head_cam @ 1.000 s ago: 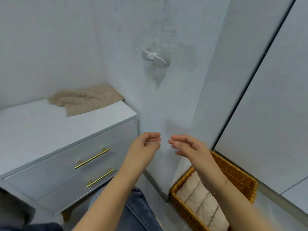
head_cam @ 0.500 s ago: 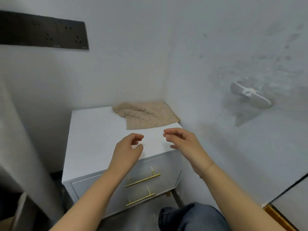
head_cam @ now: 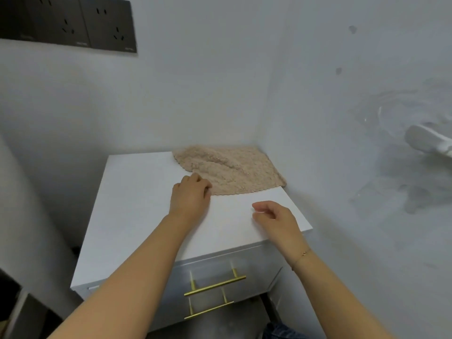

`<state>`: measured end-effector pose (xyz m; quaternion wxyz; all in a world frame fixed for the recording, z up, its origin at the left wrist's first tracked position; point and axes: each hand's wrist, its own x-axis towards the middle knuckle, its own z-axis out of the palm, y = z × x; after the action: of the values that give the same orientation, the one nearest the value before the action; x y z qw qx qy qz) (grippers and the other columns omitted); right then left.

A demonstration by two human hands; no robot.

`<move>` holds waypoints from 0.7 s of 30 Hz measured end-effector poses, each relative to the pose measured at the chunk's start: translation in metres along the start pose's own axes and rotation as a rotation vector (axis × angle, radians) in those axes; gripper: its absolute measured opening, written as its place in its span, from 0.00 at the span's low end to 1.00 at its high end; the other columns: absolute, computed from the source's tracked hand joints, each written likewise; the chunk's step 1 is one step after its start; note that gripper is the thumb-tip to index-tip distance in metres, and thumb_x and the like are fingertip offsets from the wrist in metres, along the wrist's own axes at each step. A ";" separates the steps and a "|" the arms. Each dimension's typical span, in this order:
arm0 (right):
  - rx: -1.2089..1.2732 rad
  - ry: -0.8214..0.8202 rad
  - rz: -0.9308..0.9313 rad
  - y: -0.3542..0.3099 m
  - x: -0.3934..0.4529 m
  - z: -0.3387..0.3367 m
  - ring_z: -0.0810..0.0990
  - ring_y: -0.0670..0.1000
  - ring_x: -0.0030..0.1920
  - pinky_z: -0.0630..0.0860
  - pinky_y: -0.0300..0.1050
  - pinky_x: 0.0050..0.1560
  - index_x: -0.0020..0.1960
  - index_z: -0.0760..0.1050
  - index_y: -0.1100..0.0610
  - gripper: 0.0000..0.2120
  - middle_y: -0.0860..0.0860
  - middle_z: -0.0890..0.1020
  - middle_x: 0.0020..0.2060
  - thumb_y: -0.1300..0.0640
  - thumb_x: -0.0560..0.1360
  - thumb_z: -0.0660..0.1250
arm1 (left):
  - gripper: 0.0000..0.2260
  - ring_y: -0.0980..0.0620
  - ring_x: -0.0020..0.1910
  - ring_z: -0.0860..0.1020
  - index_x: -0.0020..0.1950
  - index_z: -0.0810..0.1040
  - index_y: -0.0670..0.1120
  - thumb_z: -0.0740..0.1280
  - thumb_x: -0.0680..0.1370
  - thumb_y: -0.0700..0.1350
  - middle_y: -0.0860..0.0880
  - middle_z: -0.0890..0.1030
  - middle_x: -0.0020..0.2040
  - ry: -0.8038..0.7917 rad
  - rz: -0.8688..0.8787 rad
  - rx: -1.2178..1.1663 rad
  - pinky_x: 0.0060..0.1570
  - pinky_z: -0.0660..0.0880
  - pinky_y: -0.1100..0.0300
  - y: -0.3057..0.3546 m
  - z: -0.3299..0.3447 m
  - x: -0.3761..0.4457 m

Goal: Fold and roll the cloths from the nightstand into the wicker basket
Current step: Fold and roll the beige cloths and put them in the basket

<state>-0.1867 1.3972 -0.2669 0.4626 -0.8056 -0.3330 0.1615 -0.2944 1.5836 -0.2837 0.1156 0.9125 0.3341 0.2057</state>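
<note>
Drawer front: two brass bar handles [head_cam: 215,286] sit on the nightstand's near face, below the front edge, clear of both arms.
Nightstand [head_cam: 137,216]: white top, pushed into the room's corner, so its back and right edges meet the walls.
Right hand [head_cam: 275,217]: hovers over the top near the front right corner, fingers loosely curled and holding nothing; a thin bracelet [head_cam: 302,254] circles the wrist.
Left hand [head_cam: 189,195]: lies mid-surface with its fingertips at the cloth's near left corner; whether they pinch the hem or only touch it I cannot tell, as the knuckles hide them.
Cloth [head_cam: 232,170]: a beige, fluffy piece with a scalloped hem, rumpled and unfolded, in the back right corner of the top.
Wicker basket: not in view here.
Step, as I judge it: taking up this cloth to begin folding; none of the fold or roll is done on it.
Risk one: a one-corner pull would likely drag the cloth in a bunch, leaving creases that spoil an even fold.
Risk two: the cloth lies tight to the two walls, so its far edge is awkward to reach and may snag or trail.
Risk three: drawn too far forward, the limp fabric could slide off the front edge.
Beyond: dark wall sockets [head_cam: 66,23] hang above the back left, a white wall fitting [head_cam: 428,141] on the right wall; neither blocks the reach.
</note>
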 end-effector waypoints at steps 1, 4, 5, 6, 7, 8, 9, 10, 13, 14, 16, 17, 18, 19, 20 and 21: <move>-0.031 -0.008 -0.030 0.002 -0.002 -0.001 0.75 0.38 0.48 0.67 0.21 0.45 0.56 0.78 0.53 0.10 0.43 0.79 0.51 0.60 0.76 0.66 | 0.12 0.48 0.57 0.73 0.60 0.79 0.49 0.58 0.82 0.46 0.50 0.77 0.58 0.010 -0.002 0.011 0.54 0.67 0.56 -0.002 -0.001 0.001; -0.089 -0.050 -0.094 0.003 -0.009 -0.001 0.74 0.39 0.49 0.67 0.22 0.45 0.58 0.77 0.52 0.10 0.43 0.78 0.52 0.59 0.77 0.66 | 0.11 0.48 0.55 0.74 0.58 0.79 0.48 0.59 0.82 0.46 0.50 0.79 0.57 0.013 -0.008 0.052 0.51 0.65 0.56 -0.009 -0.006 -0.005; -0.115 -0.065 -0.120 0.003 -0.011 -0.002 0.74 0.40 0.50 0.67 0.24 0.47 0.58 0.77 0.51 0.11 0.43 0.77 0.54 0.59 0.77 0.66 | 0.11 0.48 0.55 0.74 0.59 0.79 0.48 0.59 0.82 0.46 0.50 0.79 0.57 0.010 -0.002 0.065 0.50 0.65 0.56 -0.010 -0.008 -0.010; -0.146 -0.080 -0.151 0.002 -0.013 -0.003 0.73 0.40 0.52 0.67 0.27 0.51 0.59 0.76 0.51 0.11 0.43 0.77 0.55 0.58 0.77 0.65 | 0.11 0.48 0.56 0.74 0.59 0.78 0.49 0.59 0.82 0.46 0.51 0.79 0.57 0.005 0.009 0.082 0.50 0.64 0.57 -0.011 -0.012 -0.017; -0.185 -0.094 -0.183 0.002 -0.015 -0.005 0.72 0.42 0.56 0.67 0.31 0.56 0.60 0.75 0.51 0.12 0.44 0.76 0.57 0.58 0.77 0.65 | 0.11 0.48 0.56 0.74 0.60 0.78 0.49 0.59 0.82 0.46 0.51 0.79 0.57 -0.004 0.028 0.100 0.50 0.64 0.57 -0.013 -0.015 -0.024; -0.229 -0.110 -0.216 0.001 -0.017 -0.006 0.71 0.43 0.59 0.65 0.33 0.60 0.61 0.75 0.51 0.12 0.45 0.75 0.59 0.58 0.78 0.65 | 0.11 0.48 0.56 0.74 0.60 0.79 0.49 0.59 0.82 0.46 0.51 0.79 0.56 -0.010 0.045 0.114 0.49 0.64 0.57 -0.015 -0.020 -0.033; -0.275 -0.129 -0.251 0.001 -0.018 -0.007 0.70 0.45 0.62 0.63 0.34 0.62 0.62 0.74 0.52 0.13 0.45 0.74 0.61 0.58 0.78 0.65 | 0.11 0.49 0.55 0.75 0.60 0.79 0.49 0.59 0.82 0.46 0.51 0.79 0.56 -0.016 0.057 0.119 0.49 0.64 0.57 -0.019 -0.025 -0.040; -0.316 -0.151 -0.282 0.001 -0.020 -0.009 0.69 0.46 0.64 0.60 0.32 0.62 0.63 0.74 0.52 0.14 0.46 0.73 0.63 0.58 0.78 0.65 | 0.11 0.49 0.55 0.75 0.60 0.79 0.49 0.60 0.82 0.46 0.51 0.79 0.56 -0.026 0.056 0.119 0.50 0.64 0.58 -0.022 -0.030 -0.048; -0.379 -0.204 -0.339 0.000 -0.027 -0.011 0.66 0.47 0.67 0.54 0.28 0.60 0.64 0.73 0.52 0.15 0.48 0.71 0.66 0.58 0.77 0.65 | 0.11 0.50 0.55 0.75 0.61 0.78 0.51 0.60 0.82 0.48 0.52 0.79 0.56 -0.058 0.032 0.141 0.52 0.68 0.58 -0.031 -0.050 -0.074; -0.396 -0.211 -0.353 0.001 -0.029 -0.010 0.65 0.47 0.68 0.54 0.28 0.60 0.64 0.73 0.53 0.15 0.48 0.70 0.67 0.59 0.77 0.65 | 0.11 0.50 0.55 0.75 0.61 0.78 0.51 0.61 0.81 0.48 0.52 0.79 0.56 -0.066 0.023 0.143 0.53 0.70 0.57 -0.034 -0.055 -0.082; -0.427 -0.205 -0.382 0.004 -0.032 -0.010 0.63 0.48 0.69 0.52 0.28 0.62 0.64 0.73 0.53 0.16 0.49 0.69 0.68 0.60 0.77 0.65 | 0.11 0.50 0.56 0.75 0.61 0.78 0.50 0.61 0.81 0.49 0.52 0.79 0.56 -0.080 0.010 0.127 0.54 0.72 0.55 -0.040 -0.064 -0.098; -0.434 -0.195 -0.397 0.005 -0.032 -0.010 0.63 0.48 0.70 0.52 0.30 0.63 0.65 0.73 0.52 0.16 0.49 0.68 0.69 0.59 0.77 0.65 | 0.11 0.50 0.56 0.74 0.60 0.78 0.50 0.62 0.81 0.49 0.52 0.78 0.56 -0.082 0.006 0.116 0.54 0.72 0.55 -0.044 -0.067 -0.105; -0.436 -0.187 -0.413 0.006 -0.033 -0.010 0.62 0.48 0.71 0.52 0.31 0.65 0.65 0.73 0.51 0.17 0.48 0.67 0.70 0.59 0.77 0.66 | 0.10 0.50 0.56 0.74 0.60 0.79 0.50 0.62 0.81 0.48 0.52 0.78 0.56 -0.079 0.003 0.105 0.54 0.71 0.55 -0.048 -0.070 -0.111; -0.435 -0.188 -0.433 0.006 -0.033 -0.011 0.62 0.48 0.71 0.53 0.32 0.66 0.66 0.72 0.51 0.18 0.48 0.67 0.71 0.58 0.77 0.66 | 0.10 0.51 0.56 0.74 0.59 0.79 0.50 0.63 0.81 0.48 0.53 0.78 0.56 -0.075 0.001 0.096 0.54 0.71 0.56 -0.052 -0.074 -0.118; -0.439 -0.200 -0.455 0.006 -0.034 -0.012 0.61 0.47 0.72 0.53 0.33 0.67 0.68 0.71 0.50 0.20 0.46 0.66 0.72 0.56 0.76 0.67 | 0.09 0.51 0.56 0.73 0.58 0.80 0.49 0.64 0.80 0.47 0.53 0.77 0.56 -0.070 0.005 0.092 0.54 0.71 0.57 -0.057 -0.078 -0.126; -0.457 -0.224 -0.479 0.007 -0.034 -0.013 0.61 0.47 0.72 0.53 0.34 0.68 0.69 0.70 0.49 0.22 0.45 0.65 0.72 0.54 0.76 0.68 | 0.08 0.51 0.56 0.73 0.56 0.80 0.49 0.65 0.80 0.46 0.54 0.77 0.56 -0.064 0.020 0.088 0.53 0.70 0.58 -0.061 -0.081 -0.132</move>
<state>-0.2014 1.3627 -0.2674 0.2556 -0.7646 -0.5888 0.0572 -0.4569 1.5486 -0.2720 0.0841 0.9261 0.3299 0.1625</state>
